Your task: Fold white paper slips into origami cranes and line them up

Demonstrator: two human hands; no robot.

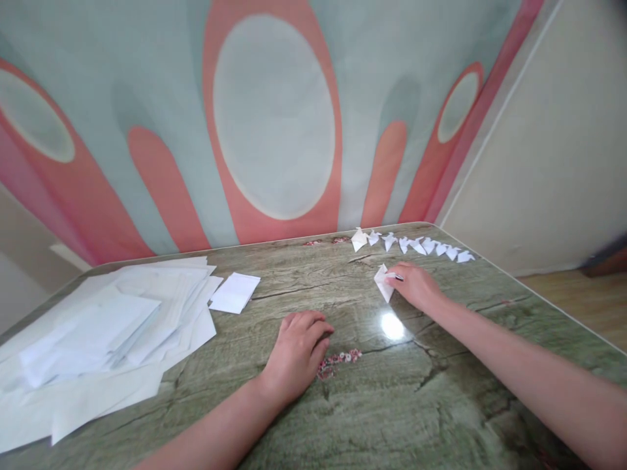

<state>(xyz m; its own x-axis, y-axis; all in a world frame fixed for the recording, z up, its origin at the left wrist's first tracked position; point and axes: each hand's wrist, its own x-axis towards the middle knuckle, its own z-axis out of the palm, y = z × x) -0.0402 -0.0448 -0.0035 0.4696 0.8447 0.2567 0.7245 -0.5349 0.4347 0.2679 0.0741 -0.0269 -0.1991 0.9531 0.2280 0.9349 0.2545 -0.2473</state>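
Your hands are well apart on the bench (304,277). With your right hand (412,284) you pinch the right edge of a white folded paper piece (383,282), which lies under your fingertips; take that piece as the landmark. Something small with a dark tip shows at those fingers, too small to identify. Your left hand (296,349) rests palm down, nearer you and to the left of the piece, fingers loosely bent and thumb apart from them. Just beyond the piece, a row of small folded paper figures (418,245) runs off to its right along the far side. Left of the piece, past your left hand, you have a flat white paper packet (236,292); farther left spreads a heap of loose sheets (98,333), overlapping one another. Beyond everything rises a patterned wall (277,117).
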